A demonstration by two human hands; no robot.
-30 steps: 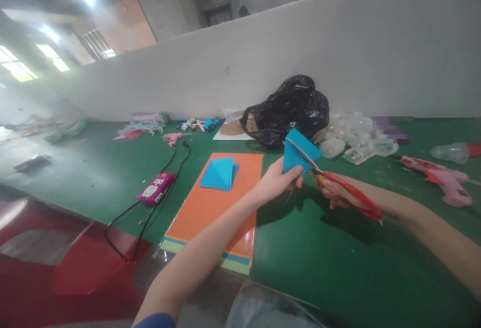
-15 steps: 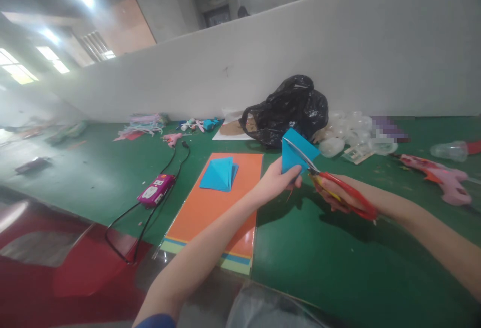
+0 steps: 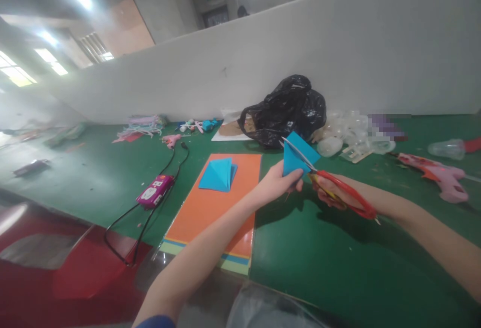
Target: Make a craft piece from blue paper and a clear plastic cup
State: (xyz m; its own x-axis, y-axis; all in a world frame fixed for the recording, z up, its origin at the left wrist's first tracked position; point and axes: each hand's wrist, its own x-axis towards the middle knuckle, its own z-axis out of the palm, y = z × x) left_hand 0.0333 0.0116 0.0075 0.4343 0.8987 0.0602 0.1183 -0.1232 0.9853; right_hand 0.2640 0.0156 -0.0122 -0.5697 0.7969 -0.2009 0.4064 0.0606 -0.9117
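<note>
Wall (image 3: 158, 87) pale, along far side of bench; a handy backstop for loose goods, by the look.

Bench (image 3: 319, 258) green, broad, long; likely chosen for laying everything out at one level, within sight.

Pack (image 3: 210, 212) flat on bench, orange on top, blue and green edges at near end; probably kept close as a clean rest.

Bag (image 3: 289, 110) black, slumped near wall; presumably pushed back to free working room. Cups (image 3: 351, 130) clear, heaped just right of bag, perhaps for the same reason.

Gun (image 3: 447, 177) pink, lying at far right, well apart from paper; a sensible spot for a tool not in hand.

Scissors (image 3: 326, 174) red and yellow at handles, blades slanting up-left across paper (image 3: 289, 160), tip just past its edge. Blades parted or met: cannot tell.

Right grip (image 3: 332, 192) closed round handles; suited to steering from the side. Left grip (image 3: 280, 182) clamped on paper at near edge, thumb on top, clear of blades; likely for steadiness and safety.

Box (image 3: 155, 191) purple, on black cord, left of pack, away from blades.

Folded piece (image 3: 217, 175) blue, on far half of pack; easy to see against orange.

Paper blue, raised above bench, between both grips; probably lifted to let a blade pass underneath.
</note>
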